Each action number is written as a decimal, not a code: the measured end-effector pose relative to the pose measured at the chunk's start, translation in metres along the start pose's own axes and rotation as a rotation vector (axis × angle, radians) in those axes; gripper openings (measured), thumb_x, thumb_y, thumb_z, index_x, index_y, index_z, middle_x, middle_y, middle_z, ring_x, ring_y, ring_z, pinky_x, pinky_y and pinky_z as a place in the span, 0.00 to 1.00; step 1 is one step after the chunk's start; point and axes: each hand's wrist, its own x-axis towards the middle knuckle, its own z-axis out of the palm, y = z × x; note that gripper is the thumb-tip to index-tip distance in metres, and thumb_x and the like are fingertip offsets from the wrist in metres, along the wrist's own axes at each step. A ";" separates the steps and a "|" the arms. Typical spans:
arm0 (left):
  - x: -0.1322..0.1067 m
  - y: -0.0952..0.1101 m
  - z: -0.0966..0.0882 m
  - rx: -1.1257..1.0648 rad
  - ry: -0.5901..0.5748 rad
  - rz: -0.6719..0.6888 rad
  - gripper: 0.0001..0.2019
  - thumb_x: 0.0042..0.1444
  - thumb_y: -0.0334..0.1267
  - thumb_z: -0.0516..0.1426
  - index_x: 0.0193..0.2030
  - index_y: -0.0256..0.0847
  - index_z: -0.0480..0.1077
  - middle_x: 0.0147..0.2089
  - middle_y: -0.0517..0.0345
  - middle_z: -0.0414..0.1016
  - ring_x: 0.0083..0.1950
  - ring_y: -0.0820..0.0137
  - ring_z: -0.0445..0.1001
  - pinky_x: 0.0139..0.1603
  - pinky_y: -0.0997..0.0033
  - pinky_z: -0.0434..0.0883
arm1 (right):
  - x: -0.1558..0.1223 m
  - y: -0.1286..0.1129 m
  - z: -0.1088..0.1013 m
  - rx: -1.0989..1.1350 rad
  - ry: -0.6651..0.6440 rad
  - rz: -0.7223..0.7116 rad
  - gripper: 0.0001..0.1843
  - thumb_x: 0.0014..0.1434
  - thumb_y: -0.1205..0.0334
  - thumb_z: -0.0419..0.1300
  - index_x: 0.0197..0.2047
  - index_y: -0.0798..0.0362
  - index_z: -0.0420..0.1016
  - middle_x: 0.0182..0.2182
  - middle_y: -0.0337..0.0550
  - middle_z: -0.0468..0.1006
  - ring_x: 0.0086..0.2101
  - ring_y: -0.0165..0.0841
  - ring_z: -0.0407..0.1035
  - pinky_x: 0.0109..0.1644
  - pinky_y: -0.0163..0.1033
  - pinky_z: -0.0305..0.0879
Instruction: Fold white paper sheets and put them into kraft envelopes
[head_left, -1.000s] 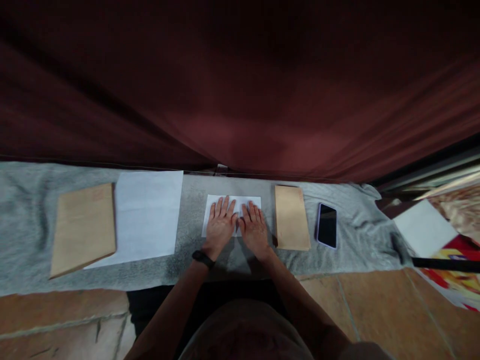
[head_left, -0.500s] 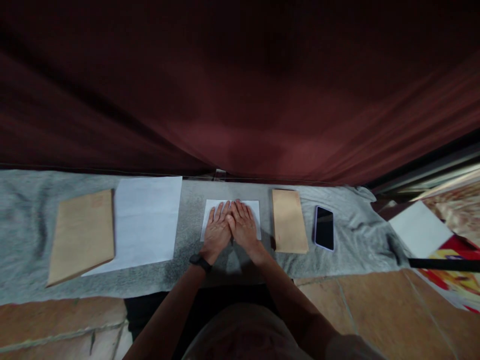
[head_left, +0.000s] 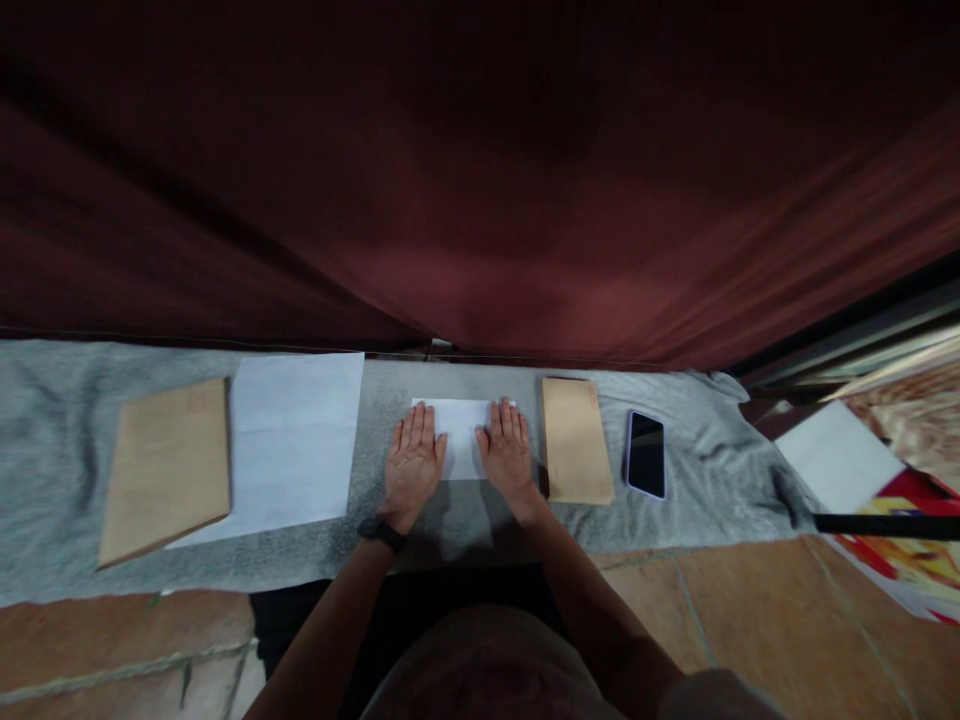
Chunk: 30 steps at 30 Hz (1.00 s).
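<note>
A folded white sheet of paper (head_left: 465, 438) lies on a grey cloth (head_left: 442, 520) spread over the floor. My left hand (head_left: 412, 461) rests flat on the paper's left end, fingers stretched out. My right hand (head_left: 508, 455) lies flat on its right end, fingers also spread. A black band circles my left wrist. Both palms press down; neither hand holds anything.
A narrow brown envelope (head_left: 575, 438) lies just right of my right hand, then a dark phone (head_left: 646, 453). A larger white sheet (head_left: 289, 435) and a wide brown envelope (head_left: 166, 466) lie to the left. A dark red curtain (head_left: 480, 180) hangs behind. More paper (head_left: 836, 455) sits at far right.
My hands were together at the middle of the folded paper; they have slid apart, left hand leftward and right hand rightward, to its two ends.
</note>
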 end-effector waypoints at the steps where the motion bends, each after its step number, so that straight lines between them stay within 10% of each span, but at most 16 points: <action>1: -0.001 -0.002 -0.001 0.000 0.001 -0.009 0.31 0.73 0.43 0.42 0.77 0.28 0.53 0.79 0.38 0.53 0.81 0.55 0.50 0.79 0.47 0.51 | -0.001 0.002 0.000 0.000 0.011 0.007 0.33 0.77 0.53 0.47 0.76 0.64 0.56 0.74 0.65 0.57 0.73 0.49 0.52 0.74 0.58 0.52; 9: -0.008 -0.007 -0.008 -0.022 0.046 -0.100 0.31 0.72 0.43 0.43 0.77 0.27 0.54 0.78 0.35 0.55 0.80 0.50 0.51 0.78 0.39 0.50 | -0.008 0.009 -0.006 -0.024 -0.003 0.066 0.34 0.77 0.53 0.47 0.76 0.67 0.55 0.73 0.66 0.58 0.72 0.49 0.54 0.73 0.57 0.52; 18: 0.002 0.043 0.005 -0.057 -0.013 0.042 0.31 0.72 0.42 0.42 0.76 0.25 0.53 0.78 0.36 0.54 0.81 0.54 0.49 0.79 0.44 0.50 | -0.007 0.007 -0.008 -0.030 -0.001 0.068 0.34 0.76 0.53 0.48 0.75 0.69 0.55 0.72 0.67 0.59 0.72 0.49 0.53 0.74 0.57 0.51; 30: -0.007 0.008 0.003 0.004 0.000 0.039 0.31 0.72 0.45 0.44 0.77 0.32 0.55 0.78 0.39 0.54 0.80 0.53 0.51 0.78 0.43 0.52 | -0.002 -0.004 -0.009 0.016 0.050 0.078 0.33 0.75 0.55 0.50 0.75 0.66 0.57 0.72 0.65 0.60 0.72 0.51 0.54 0.74 0.61 0.51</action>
